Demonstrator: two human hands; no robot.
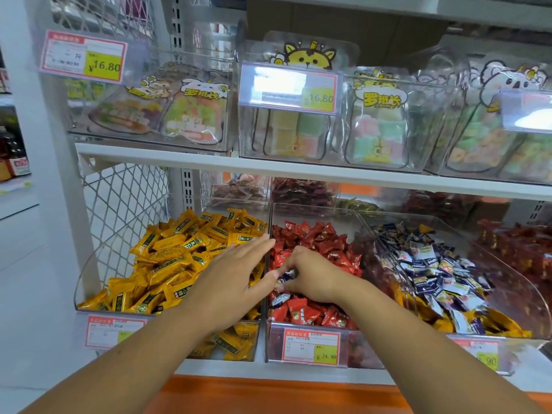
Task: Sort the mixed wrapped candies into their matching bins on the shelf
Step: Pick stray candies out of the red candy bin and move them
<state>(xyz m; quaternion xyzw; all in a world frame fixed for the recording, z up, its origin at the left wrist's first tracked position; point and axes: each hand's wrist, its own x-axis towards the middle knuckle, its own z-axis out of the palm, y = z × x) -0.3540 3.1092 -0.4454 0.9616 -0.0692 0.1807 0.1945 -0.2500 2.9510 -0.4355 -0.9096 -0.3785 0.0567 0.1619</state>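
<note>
My right hand (310, 274) is pinching a blue-and-white candy (285, 277) over the red bin (310, 348); my left hand (236, 273) is hovering flat and empty beside it. The candy looks light, crinkly and slippery, best taken by its body. The blue bin (522, 282) is standing adjacent, its clear walls crowding the shelf (209, 162).
</note>
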